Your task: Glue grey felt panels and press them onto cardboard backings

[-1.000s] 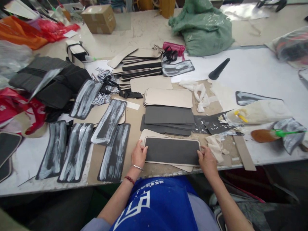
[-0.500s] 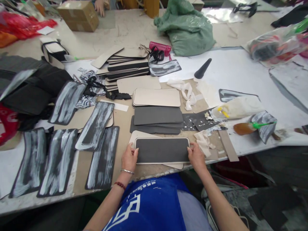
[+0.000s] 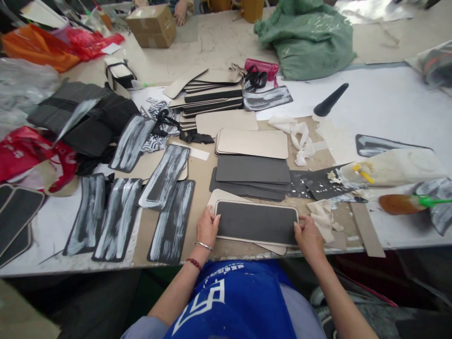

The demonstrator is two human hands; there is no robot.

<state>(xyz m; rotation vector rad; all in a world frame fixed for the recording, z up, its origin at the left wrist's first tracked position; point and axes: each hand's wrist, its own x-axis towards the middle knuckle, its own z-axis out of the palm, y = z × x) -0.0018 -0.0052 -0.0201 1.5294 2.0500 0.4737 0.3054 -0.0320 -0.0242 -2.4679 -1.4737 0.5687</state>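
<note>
A dark grey panel with a beige border (image 3: 257,223) lies between my hands near the table's front edge. My left hand (image 3: 207,230) pinches its left end, thumb on top. At the right end, my right hand (image 3: 309,235) grips the other short side. Under the panel, a beige board (image 3: 222,196) sticks out at an angle. Just behind are several grey rectangular sheets (image 3: 253,169), and beyond them a stack of beige boards (image 3: 253,143). To the left lie several dark panels streaked with white (image 3: 118,219).
Right of the sheets are white-spotted dark scraps (image 3: 307,182), crumpled pale strips (image 3: 325,217) and a brush with a green handle (image 3: 402,203). A green sack (image 3: 307,42) and a cardboard box (image 3: 151,26) stand at the back. Another person's hand (image 3: 180,12) rests behind the box.
The view has swung left, so everything sits further right, and bordered dark panels now show at the far left. Both hands keep their hold on the bordered panel, which looks slightly tilted.
</note>
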